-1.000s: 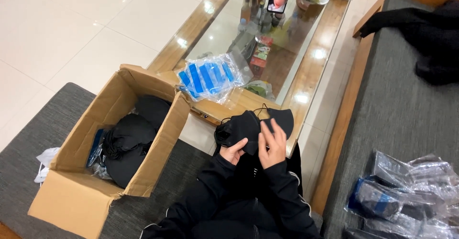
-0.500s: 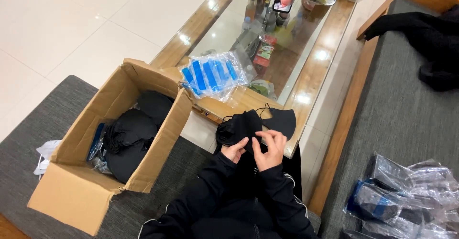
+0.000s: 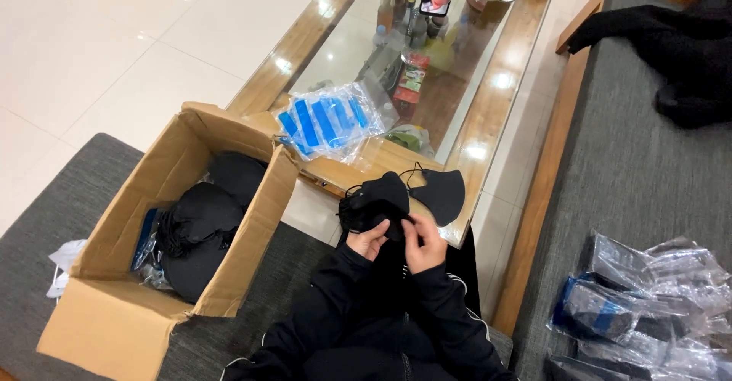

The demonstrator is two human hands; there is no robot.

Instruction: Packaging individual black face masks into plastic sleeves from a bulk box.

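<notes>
A long glass-topped surface (image 3: 488, 114) with a wooden rim is running from the top centre down to the middle of the frame. At lower left, an open cardboard box (image 3: 114, 305) is sitting on a grey rug, holding black masks. A clear packet of blue items (image 3: 328, 120) is lying on the surface's near end. Just below centre, the left hand (image 3: 369, 237) and right hand (image 3: 424, 245) are both pinching a bundle of black masks (image 3: 377, 202), each grip closed on it, seemingly at the surface's edge. One single black mask (image 3: 441, 194) is lying just right of it.
</notes>
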